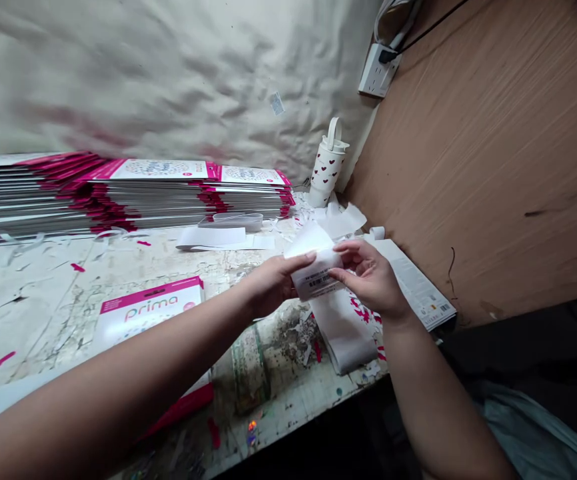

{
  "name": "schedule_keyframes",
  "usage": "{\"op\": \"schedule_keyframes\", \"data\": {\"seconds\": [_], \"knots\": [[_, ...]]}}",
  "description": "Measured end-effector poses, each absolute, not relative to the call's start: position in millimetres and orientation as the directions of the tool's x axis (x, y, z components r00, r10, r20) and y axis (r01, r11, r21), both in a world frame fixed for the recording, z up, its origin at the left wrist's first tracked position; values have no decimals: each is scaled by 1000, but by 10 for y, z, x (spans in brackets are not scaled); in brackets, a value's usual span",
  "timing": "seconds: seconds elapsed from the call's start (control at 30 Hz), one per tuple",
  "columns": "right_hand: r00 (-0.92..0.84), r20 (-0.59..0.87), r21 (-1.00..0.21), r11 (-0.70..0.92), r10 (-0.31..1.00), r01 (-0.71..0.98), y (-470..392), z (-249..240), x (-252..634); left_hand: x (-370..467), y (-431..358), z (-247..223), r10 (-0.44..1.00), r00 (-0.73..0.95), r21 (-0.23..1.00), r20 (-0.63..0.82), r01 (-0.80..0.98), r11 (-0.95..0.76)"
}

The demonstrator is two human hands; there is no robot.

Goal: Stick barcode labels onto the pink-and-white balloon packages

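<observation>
At the far left of the frame we see stacks (13, 193) of flat packs against the wall, their pink edges mostly turned the same way, probably to keep the piles even and the front of the bench (43, 280) free to work on. Left of centre, below them, one pack (143, 312) lies face up, perhaps to keep it within reach. Above and right of it, folded strips (213, 237) lie just in front of the stacks.

Near the centre, the left hand (273, 283) pinches the left side of a printed label (314, 283), thumb on top; the right hand (368, 277) grips its right side between thumb and fingers. Held from both sides, it seems to stay spread, barcode upward. Below, a white strip (346, 337) lies at the front edge. The cup (327, 167) stands upper right of centre, likely out of the way; a box (418, 287) rests farther right, by the board.
</observation>
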State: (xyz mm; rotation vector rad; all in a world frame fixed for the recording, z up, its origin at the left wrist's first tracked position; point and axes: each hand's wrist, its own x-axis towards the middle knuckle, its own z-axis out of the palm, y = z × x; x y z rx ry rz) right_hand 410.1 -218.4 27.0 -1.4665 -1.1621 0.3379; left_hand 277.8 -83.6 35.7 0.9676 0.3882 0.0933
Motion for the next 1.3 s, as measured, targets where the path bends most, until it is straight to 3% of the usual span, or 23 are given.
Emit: {"op": "schedule_keyframes", "data": {"seconds": [0.17, 0.33, 0.43, 0.53, 0.6, 0.67, 0.7, 0.77, 0.8, 0.83, 0.9, 0.93, 1.0, 1.17, 1.3], "knots": [[403, 447, -731, 67, 799, 679, -2225, 238, 4074, 2843, -821, 360, 364, 847, 796, -387, 108, 595], [282, 645, -476, 84, 710, 876, -2276, 163, 4070, 2859, -837, 347, 381, 834, 814, -399, 131, 566], [221, 729, -335, 57, 648, 940, -2306, 139, 4031, 2893, -867, 318, 401, 824, 828, -400, 138, 544], [200, 731, -299, 44, 653, 953, -2394, 200, 3880, 3020, -830, 270, 421, 809, 842, -411, 159, 516], [231, 692, -418, 118, 684, 901, -2467, 275, 3707, 3131, -713, 265, 440, 787, 850, -432, 193, 490], [315, 641, -639, 259, 701, 724, -2500, 331, 3516, 3182, -502, 323, 444, 763, 849, -470, 251, 466], [364, 604, -734, 316, 709, 602, -2483, 338, 3427, 3155, -367, 382, 457, 749, 865, -479, 315, 390], [433, 509, -845, 336, 744, 417, -2361, 302, 3283, 2950, -76, 544, 559, 723, 880, -405, 475, 23], [436, 455, -873, 293, 777, 389, -2257, 261, 3227, 2764, 63, 633, 617, 724, 796, -309, 552, -248], [416, 397, -888, 228, 818, 400, -2129, 210, 3181, 2525, 186, 712, 650, 737, 631, -187, 597, -495], [337, 272, -871, 81, 902, 485, -1832, 97, 3106, 1925, 361, 801, 626, 773, 248, -103, 629, -737], [295, 207, -844, 18, 933, 536, -1681, 41, 3073, 1592, 409, 795, 624, 764, 104, -164, 643, -759], [226, 88, -771, -77, 970, 632, -1412, -62, 3012, 946, 434, 682, 631, 696, 3, -343, 672, -740], [117, -113, -607, -162, 987, 778, -1084, -249, 2921, -3, 294, 183, 656, 602, 104, -454, 768, -632], [146, -221, -598, -253, 964, 761, -1059, -251, 2949, -118, 266, 57, 708, 500, 136, -498, 852, -506]]}}
